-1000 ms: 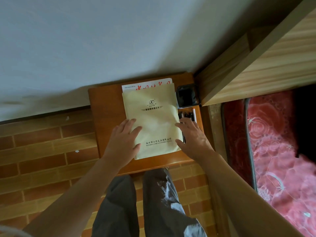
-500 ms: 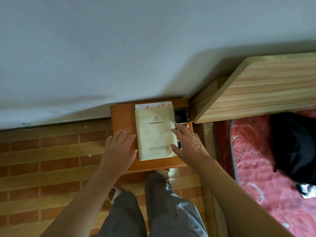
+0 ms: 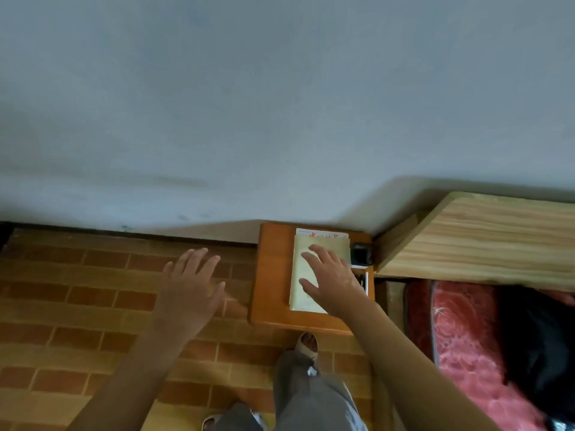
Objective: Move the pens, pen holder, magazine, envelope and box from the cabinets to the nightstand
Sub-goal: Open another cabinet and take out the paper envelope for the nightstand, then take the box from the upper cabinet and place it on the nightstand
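Note:
A cream envelope (image 3: 303,269) lies flat on the orange wooden nightstand (image 3: 273,275). A magazine (image 3: 322,235) with red print peeks out from under its far edge. A dark pen holder (image 3: 360,254) stands at the nightstand's right rear corner, and pens (image 3: 366,283) lie in front of it along the right edge. My right hand (image 3: 331,281) hovers over the envelope with fingers spread, holding nothing. My left hand (image 3: 189,287) is open above the brick-pattern floor, left of the nightstand.
A pale wooden headboard (image 3: 479,241) adjoins the nightstand on the right, with a red floral mattress (image 3: 460,337) and a dark bundle (image 3: 541,346) below it. A white wall (image 3: 249,104) rises behind. My legs and feet stand on the brick floor (image 3: 77,290).
The view has pulled back and swung left. My left hand came off the envelope and now hangs over the floor. My right hand moved from the envelope's right edge to above its middle.

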The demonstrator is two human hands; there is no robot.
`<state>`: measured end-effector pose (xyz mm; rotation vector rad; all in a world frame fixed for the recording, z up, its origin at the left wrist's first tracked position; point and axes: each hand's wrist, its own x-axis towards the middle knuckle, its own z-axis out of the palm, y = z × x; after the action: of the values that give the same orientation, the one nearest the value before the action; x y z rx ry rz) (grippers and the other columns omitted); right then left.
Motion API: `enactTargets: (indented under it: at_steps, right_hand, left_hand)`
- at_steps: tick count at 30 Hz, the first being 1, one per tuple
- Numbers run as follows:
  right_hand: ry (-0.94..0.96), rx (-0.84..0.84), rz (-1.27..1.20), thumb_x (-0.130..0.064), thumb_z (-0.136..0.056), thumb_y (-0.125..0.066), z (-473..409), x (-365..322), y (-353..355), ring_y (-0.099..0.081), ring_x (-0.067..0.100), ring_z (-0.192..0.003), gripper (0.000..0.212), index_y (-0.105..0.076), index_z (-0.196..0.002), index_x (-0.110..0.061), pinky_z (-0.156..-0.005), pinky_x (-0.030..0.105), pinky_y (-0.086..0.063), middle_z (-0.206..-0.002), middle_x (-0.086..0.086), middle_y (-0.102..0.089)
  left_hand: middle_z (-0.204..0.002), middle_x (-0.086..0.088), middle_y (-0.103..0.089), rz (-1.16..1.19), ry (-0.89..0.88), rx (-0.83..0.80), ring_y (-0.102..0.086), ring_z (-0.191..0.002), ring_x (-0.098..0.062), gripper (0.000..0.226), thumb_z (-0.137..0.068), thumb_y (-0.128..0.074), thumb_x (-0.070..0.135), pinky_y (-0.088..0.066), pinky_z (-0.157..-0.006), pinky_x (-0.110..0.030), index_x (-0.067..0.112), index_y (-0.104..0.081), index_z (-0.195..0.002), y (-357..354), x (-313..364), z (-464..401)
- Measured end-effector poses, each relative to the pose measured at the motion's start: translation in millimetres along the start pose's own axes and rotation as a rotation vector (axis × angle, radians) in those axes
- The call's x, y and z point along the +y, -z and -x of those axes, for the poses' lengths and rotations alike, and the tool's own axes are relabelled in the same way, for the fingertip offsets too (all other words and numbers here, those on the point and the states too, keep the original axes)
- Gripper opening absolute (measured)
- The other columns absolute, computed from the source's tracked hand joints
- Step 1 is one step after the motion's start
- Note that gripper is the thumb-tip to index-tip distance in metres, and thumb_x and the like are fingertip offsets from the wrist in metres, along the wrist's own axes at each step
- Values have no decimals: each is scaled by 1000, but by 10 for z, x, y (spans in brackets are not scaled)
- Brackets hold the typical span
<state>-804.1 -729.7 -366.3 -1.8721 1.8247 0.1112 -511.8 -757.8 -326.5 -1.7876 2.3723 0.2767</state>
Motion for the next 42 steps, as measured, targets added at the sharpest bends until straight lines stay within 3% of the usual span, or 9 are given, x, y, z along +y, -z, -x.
enactTargets:
  at_steps: [12, 17, 20, 25, 28, 32, 36, 39, 42]
  right_hand:
    - [284, 39, 85, -53, -105, -47, 443, -2621, 2, -25, 24, -155, 61, -31, -159, -29, -127, 48, -22, -169, -1, -24]
    - [503, 47, 104, -51, -105, -48, 704, -3862, -61, -29, 22, -152, 60, -32, -159, -29, -126, 45, -25, -167, -3, -27]
    - [634, 67, 121, -47, -105, -50, 825, -4629, -54, -30, 19, -150, 57, -37, -157, -29, -123, 43, -24, -165, -5, -31]
    - [843, 58, 141, -51, -105, -48, 1042, -5819, -41, -30, 18, -151, 55, -39, -156, -34, -125, 44, -23, -165, -8, -33]
    - [972, 50, 178, -51, -105, -47, 1193, -6523, -39, -32, 21, -151, 52, -40, -154, -33, -124, 46, -24, -163, -7, -35]
    - [1108, 11, 173, -52, -105, -43, 1238, -7325, -223, -33, 21, -150, 48, -42, -150, -34, -125, 48, -24, -161, -7, -38]
    - [1200, -33, 215, -59, -101, -42, 1085, -8049, -525, -32, 23, -152, 58, -40, -153, -33, -124, 55, -29, -163, -8, -34]
    - [1246, -63, 211, -65, -97, -40, 975, -8592, -662, -31, 25, -152, 64, -34, -154, -37, -121, 58, -33, -166, -10, -29]
    - [1333, -81, 230, -56, -101, -49, 836, -9177, -747, -29, 23, -152, 61, -37, -156, -31, -124, 53, -29, -165, -7, -30]
  left_hand:
    - [-154, -8, -48, 117, 380, 197, -41, -143, -28, 58, -98, -52, 47, -41, -114, -51, 21, -47, -149, 378, -1954, 2114]
    - [-149, -9, -53, 146, 530, 333, -47, -138, -28, 54, -98, -53, 44, -45, -107, -51, 18, -55, -145, 525, -2752, 3128]
    - [-147, -6, -53, 132, 634, 397, -49, -135, -26, 58, -98, -40, 51, -46, -106, -49, 20, -55, -144, 635, -3216, 3688]
    - [-146, -5, -54, 142, 813, 505, -49, -134, -27, 62, -93, -37, 54, -45, -106, -52, 21, -59, -141, 797, -3775, 4537]
    - [-149, -2, -51, 146, 942, 530, -45, -138, -25, 54, -98, -41, 52, -42, -112, -54, 25, -56, -142, 841, -4010, 5009]
    - [-149, -4, -53, 126, 1071, 571, -46, -139, -28, 49, -98, -61, 43, -40, -113, -55, 22, -58, -142, 829, -4283, 5521]
    - [-150, -3, -52, 112, 1208, 564, -44, -141, -28, 49, -97, -52, 46, -39, -112, -57, 25, -58, -141, 773, -4608, 5938]
    - [-153, -1, -49, 102, 1311, 544, -40, -143, -27, 48, -97, -57, 45, -38, -115, -58, 28, -55, -143, 752, -4916, 6164]
    - [-153, -1, -49, 87, 1404, 531, -40, -144, -26, 48, -99, -56, 46, -38, -115, -56, 28, -55, -143, 820, -5278, 6315]
